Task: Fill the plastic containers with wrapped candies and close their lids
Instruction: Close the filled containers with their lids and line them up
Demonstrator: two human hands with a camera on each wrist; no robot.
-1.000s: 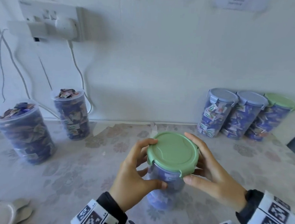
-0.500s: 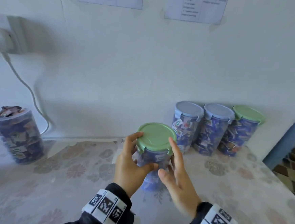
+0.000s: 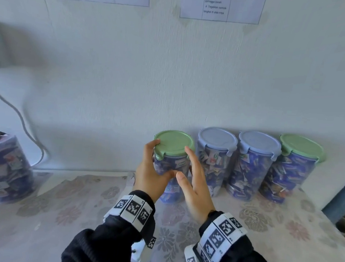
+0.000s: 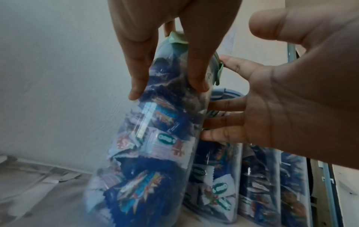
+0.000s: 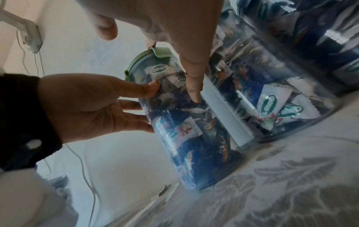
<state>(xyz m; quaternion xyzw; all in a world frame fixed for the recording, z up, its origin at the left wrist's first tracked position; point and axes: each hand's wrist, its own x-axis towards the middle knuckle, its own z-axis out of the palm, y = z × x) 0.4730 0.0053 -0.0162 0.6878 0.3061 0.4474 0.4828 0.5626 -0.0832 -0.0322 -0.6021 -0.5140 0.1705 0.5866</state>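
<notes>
A clear container packed with wrapped candies [image 3: 171, 168], green lid [image 3: 173, 144] shut on it, stands with its base on the table by the wall, just left of a row of closed ones. My left hand [image 3: 154, 168] holds its wall, thumb in front and index finger up at the lid's rim. My right hand [image 3: 194, 174] lies against its right side with straight fingers, thumb apart. In the left wrist view my left fingers [image 4: 137, 73] press the container [image 4: 155, 145]. In the right wrist view one right finger [image 5: 192, 79] touches its wall [image 5: 184, 130].
Three closed, candy-filled containers line the wall on the right: two with blue lids [image 3: 217, 138] [image 3: 259, 143], one with a green lid [image 3: 301, 147]. An open full container [image 3: 1, 165] stands far left. A cable [image 3: 23, 123] hangs down the wall. The table [image 3: 78, 216] ends at the right.
Both hands carried the green-lidded container back and to the right, up beside the closed row. My right hand went from cupping the lid to straight fingers on its side.
</notes>
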